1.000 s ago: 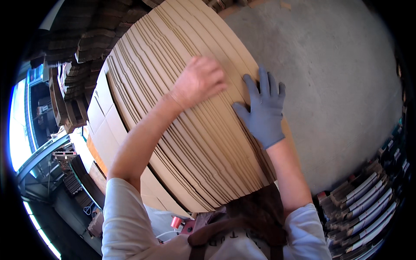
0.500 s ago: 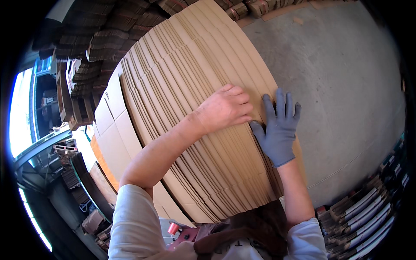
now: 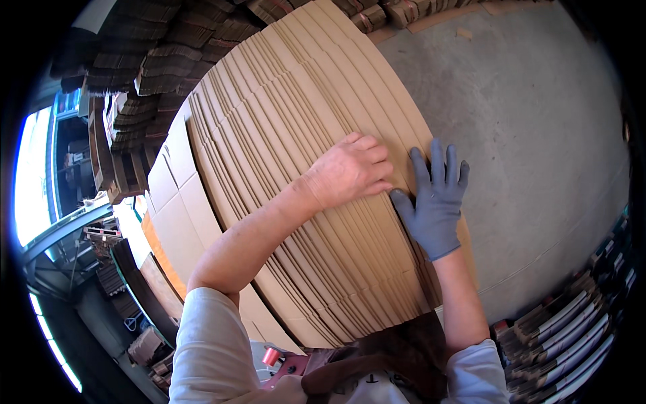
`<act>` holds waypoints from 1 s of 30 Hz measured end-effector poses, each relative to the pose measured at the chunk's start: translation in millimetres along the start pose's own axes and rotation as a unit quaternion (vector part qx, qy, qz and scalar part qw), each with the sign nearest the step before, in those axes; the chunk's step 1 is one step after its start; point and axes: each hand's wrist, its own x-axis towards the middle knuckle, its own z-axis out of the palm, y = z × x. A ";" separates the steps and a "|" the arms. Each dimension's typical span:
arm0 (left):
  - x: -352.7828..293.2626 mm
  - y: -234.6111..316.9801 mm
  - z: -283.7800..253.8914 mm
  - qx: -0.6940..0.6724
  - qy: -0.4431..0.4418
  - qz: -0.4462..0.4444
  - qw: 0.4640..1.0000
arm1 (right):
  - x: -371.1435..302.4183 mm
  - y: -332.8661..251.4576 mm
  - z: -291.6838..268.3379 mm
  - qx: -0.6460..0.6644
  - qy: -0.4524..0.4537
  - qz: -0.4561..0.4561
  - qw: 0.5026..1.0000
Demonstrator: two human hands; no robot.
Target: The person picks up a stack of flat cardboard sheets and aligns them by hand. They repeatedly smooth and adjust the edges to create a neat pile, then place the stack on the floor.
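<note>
Handling overlapped cardboard sheets (image 3: pixel 269 121) seems underway, left hand (image 3: pixel 350 172) curled, its grip unclear, right hand (image 3: pixel 434 212) splayed, released, by their right edge, the next move likely calling for even pressure.

Bare L grip (image 3: pixel 353 172) curled over cardbd sheets (image 3: pixel 269 128), gloved R grip (image 3: pixel 435 210) spread nr R edge

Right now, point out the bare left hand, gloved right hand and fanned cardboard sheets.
Bare left hand (image 3: pixel 351 172): head view, on its back.
Gloved right hand (image 3: pixel 434 205): head view, on its back.
Fanned cardboard sheets (image 3: pixel 289 131): head view, upper middle of the fan.
</note>
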 end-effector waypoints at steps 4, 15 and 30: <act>0.4 -0.2 0.1 0.003 -0.001 -0.001 1.000 | 1.0 1.1 -0.7 0.000 -0.001 0.003 1.000; -1.1 -2.3 0.9 -0.006 -0.007 -0.005 1.000 | 3.2 7.4 -2.5 -0.001 -0.016 0.003 1.000; -0.5 -2.1 1.6 -0.003 -0.007 -0.003 1.000 | 5.4 9.5 -5.5 0.009 -0.013 0.013 1.000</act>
